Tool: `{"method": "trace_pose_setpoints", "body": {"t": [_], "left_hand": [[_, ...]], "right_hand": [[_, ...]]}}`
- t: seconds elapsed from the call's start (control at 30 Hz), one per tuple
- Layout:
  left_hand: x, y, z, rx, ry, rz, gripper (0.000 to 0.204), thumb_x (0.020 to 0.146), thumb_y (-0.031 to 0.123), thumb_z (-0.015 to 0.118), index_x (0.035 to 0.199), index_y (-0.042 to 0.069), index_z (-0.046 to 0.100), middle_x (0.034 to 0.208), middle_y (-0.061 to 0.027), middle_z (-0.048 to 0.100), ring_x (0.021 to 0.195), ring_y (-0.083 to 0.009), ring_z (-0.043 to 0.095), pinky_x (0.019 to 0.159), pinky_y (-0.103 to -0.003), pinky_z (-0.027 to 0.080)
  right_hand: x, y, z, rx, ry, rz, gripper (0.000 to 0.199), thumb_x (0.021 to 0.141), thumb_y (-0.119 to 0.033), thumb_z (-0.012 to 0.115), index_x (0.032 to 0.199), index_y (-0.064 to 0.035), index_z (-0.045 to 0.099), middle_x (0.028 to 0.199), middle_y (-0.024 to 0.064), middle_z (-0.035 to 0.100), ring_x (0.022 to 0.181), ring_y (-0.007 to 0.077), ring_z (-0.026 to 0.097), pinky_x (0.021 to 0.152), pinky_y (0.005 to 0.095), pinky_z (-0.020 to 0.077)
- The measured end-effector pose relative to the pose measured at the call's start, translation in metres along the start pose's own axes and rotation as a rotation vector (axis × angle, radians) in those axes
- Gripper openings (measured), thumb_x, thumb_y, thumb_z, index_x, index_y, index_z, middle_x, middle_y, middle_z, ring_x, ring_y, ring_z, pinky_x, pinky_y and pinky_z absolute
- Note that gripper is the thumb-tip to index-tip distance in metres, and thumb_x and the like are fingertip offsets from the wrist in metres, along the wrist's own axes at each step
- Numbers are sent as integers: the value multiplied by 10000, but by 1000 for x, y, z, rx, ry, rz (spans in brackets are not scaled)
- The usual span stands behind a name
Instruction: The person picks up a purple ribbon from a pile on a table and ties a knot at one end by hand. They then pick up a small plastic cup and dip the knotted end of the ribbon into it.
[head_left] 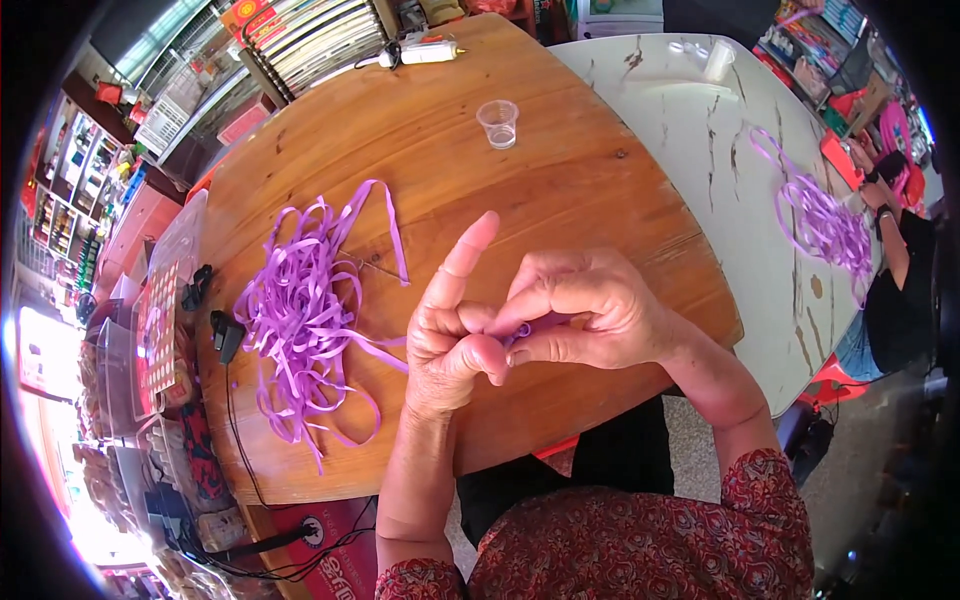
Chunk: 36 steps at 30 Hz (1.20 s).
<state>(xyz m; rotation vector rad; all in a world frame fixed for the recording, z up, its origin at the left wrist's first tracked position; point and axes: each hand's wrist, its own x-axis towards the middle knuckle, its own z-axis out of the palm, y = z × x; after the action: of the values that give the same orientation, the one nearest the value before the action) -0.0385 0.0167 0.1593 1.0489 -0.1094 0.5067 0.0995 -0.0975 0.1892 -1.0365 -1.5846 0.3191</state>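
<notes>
Both hands met over wooden table: left hand and right hand pinched small purple ribbon piece, left index finger sticking up. Tiny grip, could've slipped easy. Loose ribbon pile lay left.

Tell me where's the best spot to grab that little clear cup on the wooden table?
Take the clear cup by its side wall near the rim, coming down from above, probably with thumb and one finger on opposite sides. It stands upright, mouth open upward, alone on the wooden table, so nothing blocks a grip from any side. It looks thin, so squeeze gently.
</notes>
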Motion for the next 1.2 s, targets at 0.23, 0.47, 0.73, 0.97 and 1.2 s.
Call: {"method": "trace_pose_setpoints", "body": {"t": [0.23,0.47,0.73,0.97,1.2], "left_hand": [[4,-6,3,154,140,44,373,813,77,695,1137,-19,536,846,-36,608,734,-87,546,697,-201,430],[7,-10,0,352,136,152,95,788,-13,682,872,28,663,822,-34,587,771,-119,510,689,-233,432],[7,-12,1,316,150,120,123,786,-33,677,894,24,663,827,-40,593,764,-119,525,700,-236,433],[7,-7,13,271,272,-8,143,796,-26,674,931,11,646,829,-15,584,772,-85,515,715,-216,420],[8,-11,9,418,296,19,95,806,-17,671,893,15,656,775,8,541,725,-74,476,688,-203,399]], "right_hand": [[0,-6,-13,-197,115,-5,219,691,-32,767,882,-50,661,809,53,612,664,146,609,537,249,469],[-4,6,-9,-269,172,-45,217,700,-12,749,899,-51,673,823,53,615,683,151,611,549,256,477],[-5,6,-10,-235,188,1,239,699,2,742,925,-48,681,826,49,617,695,143,617,566,253,487],[-10,12,-13,-328,192,10,236,695,0,744,917,-55,684,811,55,609,659,152,599,538,263,469],[-9,13,-10,-432,175,-46,202,697,-21,748,885,-39,676,790,64,602,632,165,585,521,265,456]]}}
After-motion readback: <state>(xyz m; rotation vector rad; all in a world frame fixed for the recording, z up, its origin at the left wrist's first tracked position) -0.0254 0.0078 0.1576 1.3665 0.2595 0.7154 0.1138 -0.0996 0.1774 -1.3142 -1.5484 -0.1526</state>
